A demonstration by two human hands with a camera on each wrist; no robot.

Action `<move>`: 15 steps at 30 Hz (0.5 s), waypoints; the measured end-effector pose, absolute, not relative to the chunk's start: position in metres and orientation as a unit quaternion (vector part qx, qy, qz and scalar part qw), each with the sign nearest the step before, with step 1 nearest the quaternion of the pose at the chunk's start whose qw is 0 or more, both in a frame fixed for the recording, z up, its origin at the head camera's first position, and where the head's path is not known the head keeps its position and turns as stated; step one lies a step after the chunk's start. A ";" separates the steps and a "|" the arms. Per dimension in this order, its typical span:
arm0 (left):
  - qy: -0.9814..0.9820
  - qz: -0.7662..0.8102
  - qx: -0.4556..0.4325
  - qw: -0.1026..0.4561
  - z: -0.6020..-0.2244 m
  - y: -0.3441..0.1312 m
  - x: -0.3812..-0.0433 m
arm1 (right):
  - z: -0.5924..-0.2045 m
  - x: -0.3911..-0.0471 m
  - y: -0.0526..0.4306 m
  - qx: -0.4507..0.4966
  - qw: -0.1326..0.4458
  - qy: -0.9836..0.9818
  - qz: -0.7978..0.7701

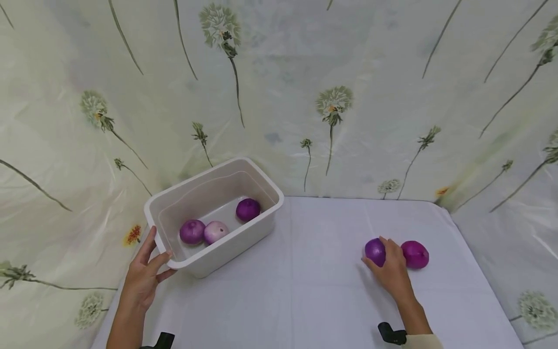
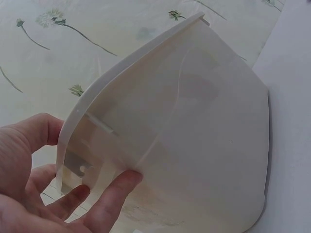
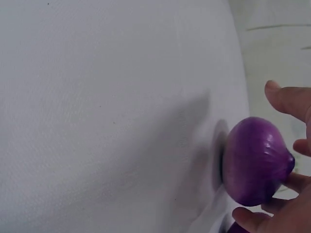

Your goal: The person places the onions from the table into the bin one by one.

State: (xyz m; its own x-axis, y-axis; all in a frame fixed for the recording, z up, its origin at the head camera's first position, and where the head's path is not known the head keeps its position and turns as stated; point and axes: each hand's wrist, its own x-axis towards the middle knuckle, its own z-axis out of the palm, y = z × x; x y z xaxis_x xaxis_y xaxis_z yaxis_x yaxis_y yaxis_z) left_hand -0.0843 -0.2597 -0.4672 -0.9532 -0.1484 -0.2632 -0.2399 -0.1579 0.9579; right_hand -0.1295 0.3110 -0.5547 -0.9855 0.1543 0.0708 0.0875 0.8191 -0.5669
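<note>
At the left of the head view, my left hand [image 1: 141,283] grips the near-left corner of a white plastic bin [image 1: 233,257] by its rim. In the left wrist view, its fingers [image 2: 114,196] reach under the rim against the outer wall. Three red onions, one paler, lie in the bin; one is a dark onion [image 1: 248,210]. My right hand [image 1: 394,271] is spread around a purple onion [image 1: 375,252] on the table. The right wrist view shows a gap between this onion [image 3: 255,162] and the upper finger. Right beside the hand sits another red onion [image 1: 415,254].
A white cloth covers the table [image 1: 322,300]. Behind it and at the sides hangs a floral sheet [image 1: 279,87] printed with dandelions. The bin stands near the table's back left, close to the sheet.
</note>
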 end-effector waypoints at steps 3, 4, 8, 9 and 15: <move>0.646 0.748 -0.147 0.029 -0.468 -0.260 -0.084 | -0.560 -0.131 0.311 -0.071 0.064 -0.951 0.294; 0.646 0.748 -0.146 0.029 -0.469 -0.260 -0.084 | -0.562 -0.131 0.312 -0.074 0.068 -0.950 0.296; 0.647 0.749 -0.139 0.025 -0.471 -0.261 -0.083 | -0.568 -0.131 0.312 -0.088 0.076 -0.945 0.306; 0.647 0.749 -0.137 0.025 -0.471 -0.261 -0.083 | -0.569 -0.131 0.313 -0.094 0.075 -0.943 0.309; 0.648 0.750 -0.130 0.024 -0.472 -0.261 -0.083 | -0.574 -0.133 0.312 -0.118 0.067 -0.940 0.312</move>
